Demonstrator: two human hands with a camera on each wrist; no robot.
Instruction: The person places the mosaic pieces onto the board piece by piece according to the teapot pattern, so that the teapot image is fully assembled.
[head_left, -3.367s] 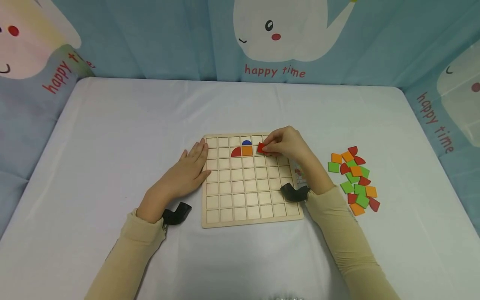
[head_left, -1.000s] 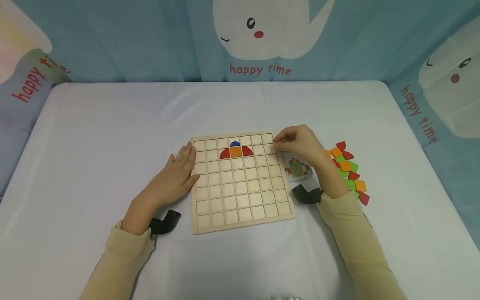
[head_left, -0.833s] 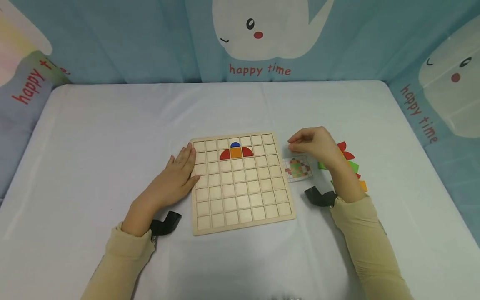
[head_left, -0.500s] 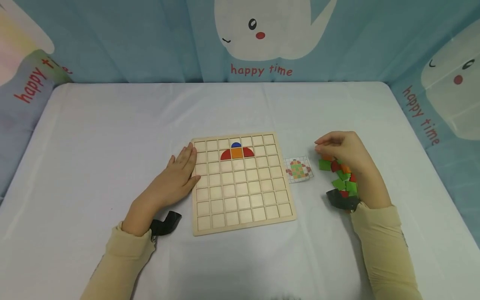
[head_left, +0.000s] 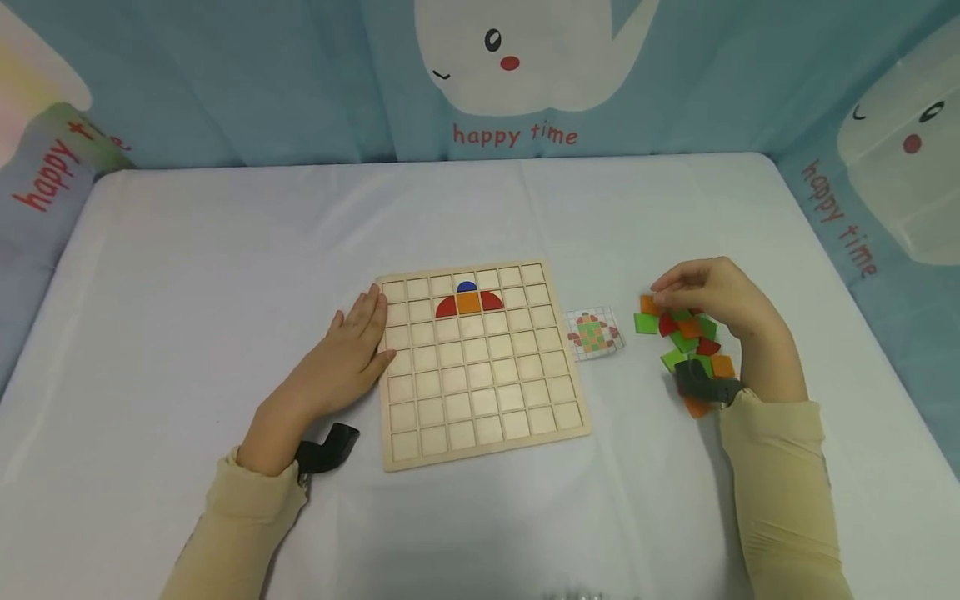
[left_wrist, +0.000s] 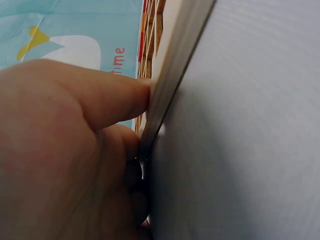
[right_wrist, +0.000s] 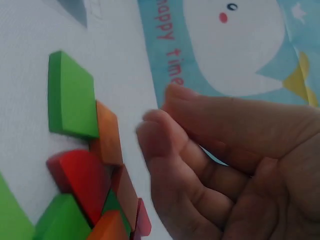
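A person works at a white-covered bench point(head_left: 465, 533), the straight, relaxed fingers of the left hand point(head_left: 333, 371) resting along the left edge of a pale square wooden grid board point(head_left: 480, 377). Near the board's far edge sit a blue half-circle tile point(head_left: 467, 287), an orange square tile point(head_left: 468, 303) directly below it, and a pair of red quarter-circle tiles point(head_left: 446, 308) flanking the square. Right of the board, beyond a small printed pattern card point(head_left: 592, 333) at its edge, the right hand point(head_left: 716, 292) hovers with fingers loosely bent, no tile visible between them, over a loose heap of green, orange and red tiles point(head_left: 684, 342). Because some of those pieces appear to overlap, a hasty pinch could drag or flip a neighbour; an uneven push from the left could skew the board against the card.
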